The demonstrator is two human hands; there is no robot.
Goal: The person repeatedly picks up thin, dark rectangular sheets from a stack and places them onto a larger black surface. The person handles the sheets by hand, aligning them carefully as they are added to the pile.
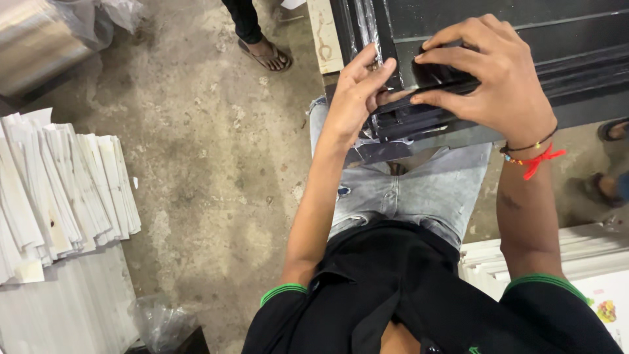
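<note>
Black frame strips (419,121), bundled in clear plastic wrap (367,39), lie across the person's knees at the near end of a long dark panel (511,33). The right hand (488,72) is clamped over a small black block (439,72) on top of the bundle, fingers curled round it. The left hand (357,98) steadies the strip ends, fingertips pressed to the wrap. Judging by the wrap clinging along the edge, unwrapping is barely begun. White slats (59,183) lie stacked on the floor (209,164), well apart.

Bare floor (216,151) left; white strips (65,183) possibly crowding.
</note>
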